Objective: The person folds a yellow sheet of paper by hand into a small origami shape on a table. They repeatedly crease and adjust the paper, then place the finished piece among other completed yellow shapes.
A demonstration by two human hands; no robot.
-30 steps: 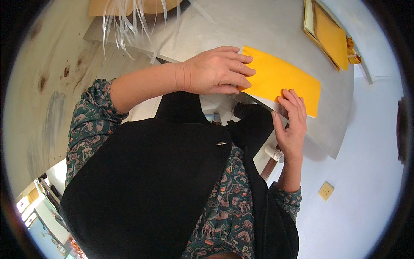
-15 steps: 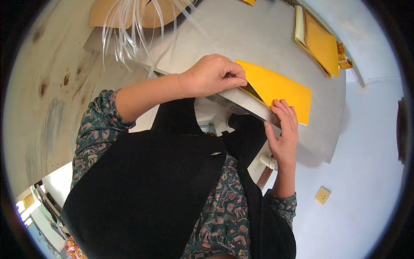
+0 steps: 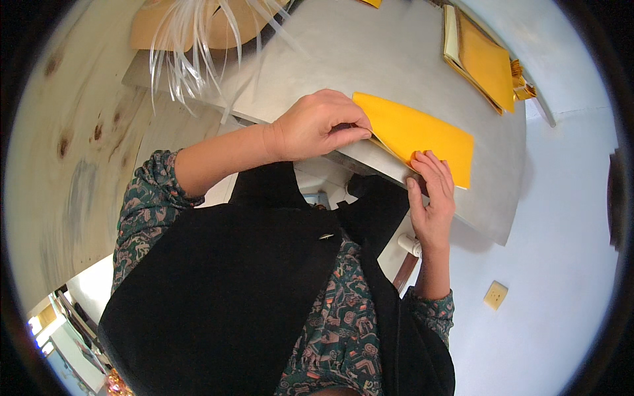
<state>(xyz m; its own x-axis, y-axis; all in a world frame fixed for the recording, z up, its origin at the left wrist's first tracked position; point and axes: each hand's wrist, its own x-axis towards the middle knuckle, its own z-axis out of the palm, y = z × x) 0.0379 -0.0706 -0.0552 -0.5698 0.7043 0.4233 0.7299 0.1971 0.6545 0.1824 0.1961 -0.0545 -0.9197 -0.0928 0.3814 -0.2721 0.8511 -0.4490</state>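
Observation:
A folded yellow sheet (image 3: 422, 132) lies along the near edge of the grey tabletop. At its near left corner my left hand (image 3: 323, 125) is closed, thumb and forefinger pinching the edge. The upper layer lifts slightly beside that pinch, with a narrow gap along the near side. My right hand (image 3: 432, 191) rests its outstretched fingers on the near right part of the sheet. Its thumb is held apart at the table edge. Whether the sheet is paper, leather or cloth I cannot tell.
Yellow folded pieces (image 3: 485, 63) are stacked at the far right of the grey table (image 3: 310, 59). Clear plastic strips (image 3: 198, 59) hang over a tan piece (image 3: 155, 26) at the far left. A wooden board (image 3: 72, 165) stands left; a wall socket (image 3: 495, 295) is on the right.
The dark opening under the sheet's near edge has narrowed as the upper layer came down. My left hand still pinches the corner, and my right fingers stay on the sheet.

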